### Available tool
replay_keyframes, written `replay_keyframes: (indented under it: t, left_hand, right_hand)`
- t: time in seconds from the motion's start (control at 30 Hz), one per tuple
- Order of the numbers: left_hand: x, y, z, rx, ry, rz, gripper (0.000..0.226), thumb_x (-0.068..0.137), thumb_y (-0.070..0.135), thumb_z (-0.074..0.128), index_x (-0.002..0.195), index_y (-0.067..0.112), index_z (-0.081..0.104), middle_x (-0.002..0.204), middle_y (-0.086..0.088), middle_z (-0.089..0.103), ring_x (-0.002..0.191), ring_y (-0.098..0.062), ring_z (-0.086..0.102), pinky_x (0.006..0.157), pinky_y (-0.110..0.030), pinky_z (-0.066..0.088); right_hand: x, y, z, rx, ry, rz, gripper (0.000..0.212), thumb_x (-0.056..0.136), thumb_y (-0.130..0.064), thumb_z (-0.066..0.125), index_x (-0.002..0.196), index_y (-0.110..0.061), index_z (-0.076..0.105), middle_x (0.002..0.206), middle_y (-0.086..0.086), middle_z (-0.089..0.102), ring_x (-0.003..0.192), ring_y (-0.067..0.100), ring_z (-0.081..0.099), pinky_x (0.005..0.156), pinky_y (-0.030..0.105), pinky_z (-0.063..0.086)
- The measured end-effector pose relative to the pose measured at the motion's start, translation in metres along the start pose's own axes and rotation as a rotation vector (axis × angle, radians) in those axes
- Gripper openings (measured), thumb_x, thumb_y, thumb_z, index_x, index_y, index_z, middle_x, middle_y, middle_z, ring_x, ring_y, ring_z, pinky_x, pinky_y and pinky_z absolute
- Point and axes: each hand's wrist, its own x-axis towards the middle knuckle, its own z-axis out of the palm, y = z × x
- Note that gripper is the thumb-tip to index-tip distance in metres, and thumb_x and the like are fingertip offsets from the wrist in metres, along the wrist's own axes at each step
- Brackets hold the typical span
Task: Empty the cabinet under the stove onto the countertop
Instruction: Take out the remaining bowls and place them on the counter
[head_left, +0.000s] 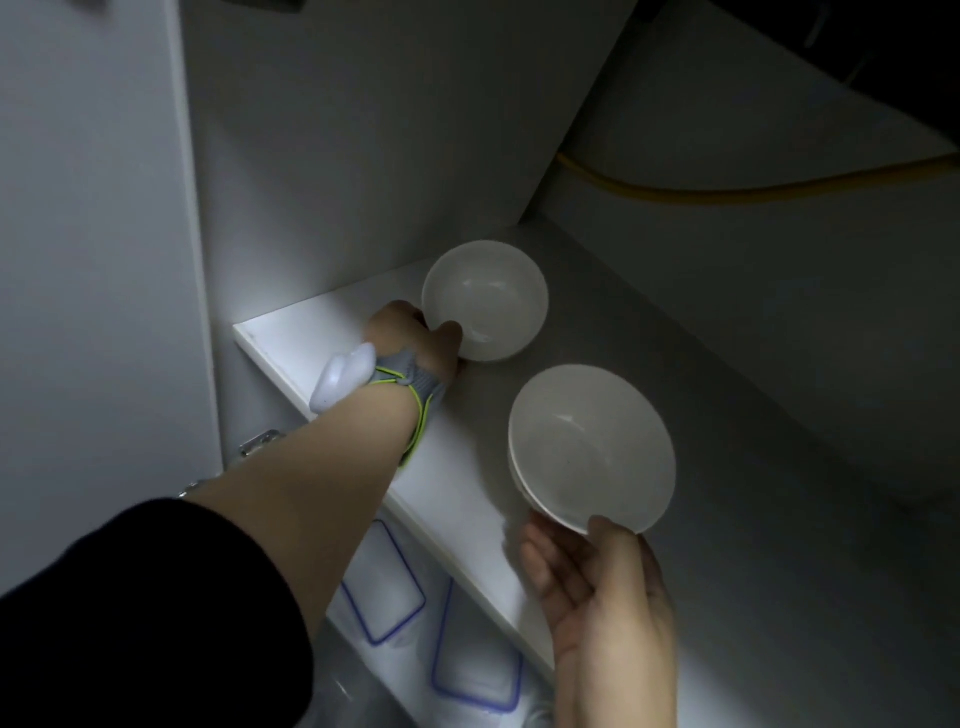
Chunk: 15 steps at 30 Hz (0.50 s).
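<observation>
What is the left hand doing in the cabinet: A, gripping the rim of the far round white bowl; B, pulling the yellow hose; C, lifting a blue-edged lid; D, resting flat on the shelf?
A: the left hand pinches the far round white bowl at its rim, thumb inside.

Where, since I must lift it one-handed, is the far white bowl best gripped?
Its near rim, from the cabinet's open front: the far white bowl stands upright, mouth up, so a thumb of the left hand hooks over the edge.

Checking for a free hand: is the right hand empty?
No, the right hand holds the near white bowl, with the thumb on its rim.
</observation>
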Motion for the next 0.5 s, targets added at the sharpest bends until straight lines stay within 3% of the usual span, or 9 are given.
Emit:
replay_keyframes:
  t: [0.13,0.2,0.23,0.3,0.4,0.5]
  left_hand:
    - [-0.012,-0.003,-0.008,-0.046,0.061,0.019,0.024,0.082,0.024,0.060,0.099,0.007,0.060,0.096,-0.014,0.068,0.093,-0.030,0.062,0.062,-0.021,0.032]
    - [-0.025,-0.006,-0.015,-0.171,0.063,-0.036,0.021,0.077,0.026,0.060,0.094,0.014,0.058,0.092,-0.011,0.068,0.088,-0.030,0.064,0.067,-0.024,0.047]
    - [-0.033,-0.007,-0.020,-0.279,0.061,-0.084,0.017,0.074,0.026,0.060,0.087,0.017,0.055,0.085,-0.007,0.066,0.083,-0.031,0.065,0.068,-0.032,0.056]
    - [-0.054,-0.009,-0.032,-0.448,0.064,-0.182,0.009,0.079,0.015,0.058,0.083,0.017,0.051,0.076,0.002,0.058,0.070,-0.028,0.064,0.053,-0.039,0.060]
    - [-0.085,-0.017,-0.051,-0.512,0.054,-0.252,0.015,0.085,0.001,0.053,0.084,0.015,0.048,0.077,0.003,0.057,0.075,-0.029,0.064,0.047,-0.034,0.058]
    - [-0.119,-0.019,-0.084,-0.503,0.057,-0.245,0.019,0.085,-0.003,0.052,0.097,0.011,0.046,0.084,-0.005,0.060,0.081,-0.031,0.063,0.048,-0.032,0.058]
  right_hand:
    - [-0.003,-0.003,0.003,-0.007,0.006,0.009,0.020,0.092,-0.005,0.045,0.107,-0.002,0.058,0.065,0.018,0.069,0.057,0.022,0.070,0.050,0.024,0.057]
    - [-0.008,-0.009,0.004,-0.016,0.009,0.012,0.021,0.092,-0.007,0.046,0.108,-0.003,0.059,0.077,0.023,0.068,0.061,0.022,0.071,0.050,0.023,0.056]
    - [-0.011,-0.013,0.005,-0.018,0.000,0.015,0.020,0.093,-0.008,0.046,0.108,-0.004,0.059,0.082,0.024,0.068,0.064,0.023,0.071,0.051,0.023,0.056]
    - [-0.017,-0.021,0.005,-0.025,-0.017,0.028,0.017,0.092,-0.010,0.046,0.102,-0.008,0.060,0.088,0.024,0.068,0.072,0.024,0.072,0.056,0.023,0.057]
    - [-0.034,-0.032,0.002,-0.006,-0.054,0.066,0.016,0.092,-0.012,0.046,0.098,-0.006,0.059,0.086,0.023,0.069,0.073,0.023,0.072,0.063,0.025,0.059]
    - [-0.065,-0.051,-0.008,0.054,-0.058,0.135,0.016,0.092,-0.012,0.046,0.097,-0.002,0.057,0.074,0.021,0.071,0.066,0.023,0.072,0.057,0.026,0.059]
